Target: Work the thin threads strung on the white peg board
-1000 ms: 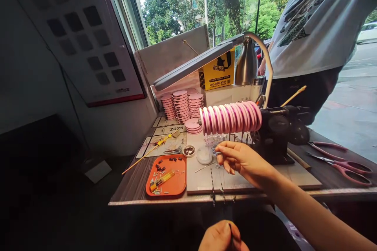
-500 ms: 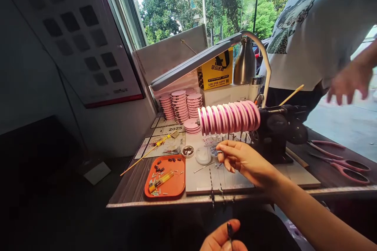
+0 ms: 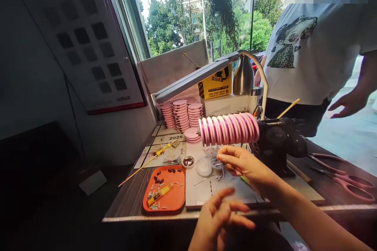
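My right hand [image 3: 243, 166] hovers over the board, thumb and forefinger pinched together just below the row of pink spools [image 3: 229, 129]. What the pinch holds, if anything, is too small to make out. My left hand [image 3: 218, 217] is lower, at the table's front edge, with its fingers spread and nothing visible in them. A thin dark beaded strand [image 3: 211, 188] shows just above it. Near my right fingertips stand a small cup of tiny bluish-grey pieces [image 3: 216, 162] and a white round dish [image 3: 204, 168]. Something green peeks out beneath my right hand.
An orange tray [image 3: 179, 200] holds a yellow lighter [image 3: 160, 195] and small black parts. Behind it stand stacks of pink discs [image 3: 180, 115]. A lamp [image 3: 197, 78] arches over the spools; pink-handled scissors [image 3: 350, 182] lie right. Another person [image 3: 312, 62] stands behind the table.
My left hand has risen towards the table edge and its fingers have spread; the small black piece it pinched no longer shows. My right hand stays pinched. The other person's arm has lowered.
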The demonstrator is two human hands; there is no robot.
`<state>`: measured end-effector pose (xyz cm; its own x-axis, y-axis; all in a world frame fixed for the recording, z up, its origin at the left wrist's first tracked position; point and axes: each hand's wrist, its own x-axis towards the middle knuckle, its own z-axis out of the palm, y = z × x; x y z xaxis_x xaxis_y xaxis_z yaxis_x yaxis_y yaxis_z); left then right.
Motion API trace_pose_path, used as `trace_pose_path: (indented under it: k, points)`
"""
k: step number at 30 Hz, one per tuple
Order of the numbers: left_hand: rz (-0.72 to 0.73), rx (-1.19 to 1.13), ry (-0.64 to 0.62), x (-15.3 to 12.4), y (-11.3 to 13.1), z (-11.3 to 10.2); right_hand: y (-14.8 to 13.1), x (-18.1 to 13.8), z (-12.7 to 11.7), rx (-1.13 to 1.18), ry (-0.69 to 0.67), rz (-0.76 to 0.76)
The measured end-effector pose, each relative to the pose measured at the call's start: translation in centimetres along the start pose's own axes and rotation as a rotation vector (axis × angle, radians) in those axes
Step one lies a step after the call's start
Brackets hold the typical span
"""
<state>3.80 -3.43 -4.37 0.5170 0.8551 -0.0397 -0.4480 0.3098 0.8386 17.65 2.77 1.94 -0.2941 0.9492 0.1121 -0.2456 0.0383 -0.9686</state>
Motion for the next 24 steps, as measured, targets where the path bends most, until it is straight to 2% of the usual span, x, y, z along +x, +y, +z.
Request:
trace_pose_path:
  k: [2, 5, 8, 13, 16, 19, 24]
  points:
    - [0.097, -0.033, 0.146, 2.4, 1.8, 1.3, -0.1, 0.0, -0.2, -0.021, 0.004, -0.008]
    - [0.204, 0.028, 0.215, 4.9, 3.2, 3.1, 0.1, 0.0, -0.4, -0.033, -0.011, -0.006]
    - [0.267, 0.088, 0.245, 5.3, 3.0, 3.7, 0.6, -0.1, -0.5, -0.033, -0.043, 0.008]
    - [0.236, 0.044, 0.276, 3.6, 2.4, 3.7, 0.8, -0.5, 0.1, -0.052, -0.055, -0.014]
    - [0.186, -0.043, 0.249, 2.2, 1.9, 3.7, 0.5, -1.0, 0.4, -0.059, -0.056, -0.037]
    - [0.076, -0.105, 0.235, 0.7, 1.0, 4.0, 0.3, -1.2, 0.5, -0.043, -0.054, -0.034]
    - [-0.08, -0.093, 0.297, -1.3, 0.5, 4.3, 0.5, -1.0, 0.4, -0.024, -0.053, -0.023]
